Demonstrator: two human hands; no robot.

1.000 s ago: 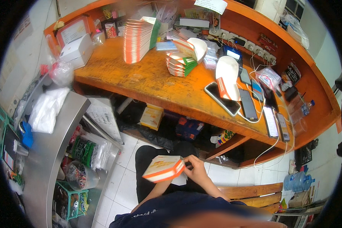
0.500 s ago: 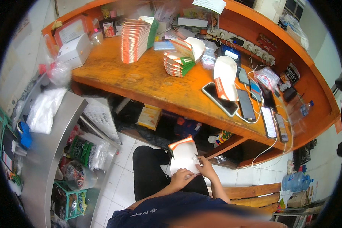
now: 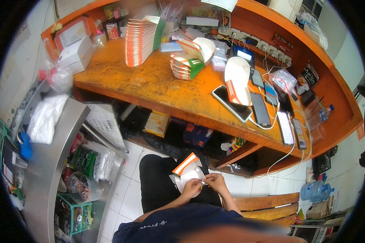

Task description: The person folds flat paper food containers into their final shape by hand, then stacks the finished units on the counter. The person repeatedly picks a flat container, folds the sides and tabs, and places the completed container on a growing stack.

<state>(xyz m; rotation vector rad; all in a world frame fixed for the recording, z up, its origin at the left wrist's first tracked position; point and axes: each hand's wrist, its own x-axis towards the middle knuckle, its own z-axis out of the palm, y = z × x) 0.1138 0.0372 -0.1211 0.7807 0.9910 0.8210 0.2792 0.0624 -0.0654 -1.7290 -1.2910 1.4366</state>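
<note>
Above my lap I hold a paper food carton [image 3: 189,173], white inside, with an orange band along one raised panel. My left hand [image 3: 192,188] is closed on its near edge. Beside it, my right hand [image 3: 216,182] pinches the right edge, fingertips almost meeting those of the left. The exact fold under the fingers is hidden. On the orange wooden desk [image 3: 121,84] ahead stand a tall stack of flat orange-and-green cartons [image 3: 140,42] and a smaller pile of folded cartons [image 3: 186,67]. Another open carton [image 3: 237,79] lies to their right, partly against a phone [image 3: 231,104].
Several phones with white charging cables, such as a dark phone [image 3: 260,109], lie at the desk's right. A power strip [image 3: 267,46] runs along the back wall. Left of me stands a metal counter [image 3: 65,141] with packed shelves. A wooden bench [image 3: 267,201] is at my right.
The carton in my hands has tilted and folded inward, its orange panel now raised toward the left. My right hand has drawn in closer to my left. The view has shifted slightly.
</note>
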